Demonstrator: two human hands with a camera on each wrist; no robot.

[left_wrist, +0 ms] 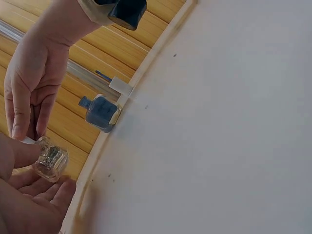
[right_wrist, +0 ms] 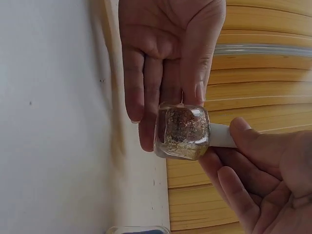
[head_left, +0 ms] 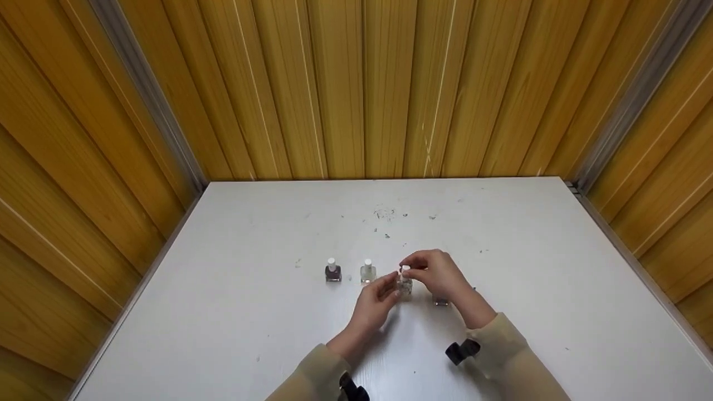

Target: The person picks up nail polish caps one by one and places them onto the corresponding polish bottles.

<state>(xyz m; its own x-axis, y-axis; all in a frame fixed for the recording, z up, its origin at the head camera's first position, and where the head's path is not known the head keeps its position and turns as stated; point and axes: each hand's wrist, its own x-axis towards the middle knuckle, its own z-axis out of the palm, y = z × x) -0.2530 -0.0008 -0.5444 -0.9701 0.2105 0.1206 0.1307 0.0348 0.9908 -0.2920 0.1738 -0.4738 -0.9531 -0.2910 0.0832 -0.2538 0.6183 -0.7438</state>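
Note:
Between my two hands is a clear nail polish bottle with glitter (right_wrist: 183, 131), lying on its side in the right wrist view. My left hand (head_left: 374, 305) holds its glass body, thumb on one side and fingers on the other. With thumb and fingertips, my right hand (head_left: 440, 274) pinches the bottle's white cap (right_wrist: 222, 135). Whether the cap is loose cannot be told. Under my right wrist stands a blue nail polish bottle (left_wrist: 101, 113), uncapped, largely hidden in the head view. Beside it, a white cap (left_wrist: 120, 86) stands with its blue brush pointing up.
A dark purple nail polish bottle (head_left: 333, 273) and a pale, clear one (head_left: 367, 272) stand capped to the left of my hands. The white table (head_left: 223, 312) has small dark marks. Wood-patterned panels (head_left: 384, 89) enclose its back and sides.

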